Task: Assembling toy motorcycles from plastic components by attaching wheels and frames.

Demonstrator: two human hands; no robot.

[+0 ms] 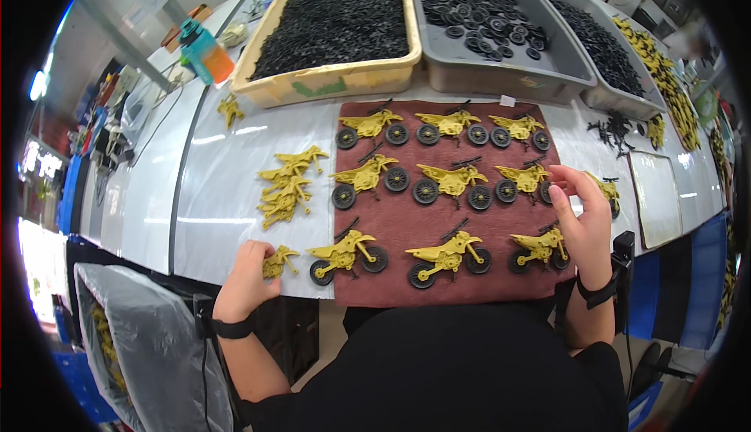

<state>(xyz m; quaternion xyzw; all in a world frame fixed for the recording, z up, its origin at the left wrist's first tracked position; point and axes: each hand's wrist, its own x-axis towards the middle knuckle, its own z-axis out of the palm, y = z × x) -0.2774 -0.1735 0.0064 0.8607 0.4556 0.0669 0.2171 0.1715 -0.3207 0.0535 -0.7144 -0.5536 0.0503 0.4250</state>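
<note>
My left hand (247,279) is at the table's front edge, its fingers closed around the rear of a yellow toy motorcycle body (280,261) without wheels. My right hand (583,217) reaches over the right side of a brown mat (391,221). Its thumb and fingers close on the front wheel of a yellow toy motorcycle (522,180) in the middle row. Three rows of such motorcycles with black wheels and handlebars lie on the mat, among them one at the front centre (446,254). Left of the mat lies a cluster of bare yellow bodies (285,186).
At the back stand a cream tub (328,88) of small black parts, a grey tub (508,80) of black wheels and another grey tub (626,102) of black parts. A teal and orange bottle (206,53) stands at the left. Another motorcycle (609,193) lies right of my right hand.
</note>
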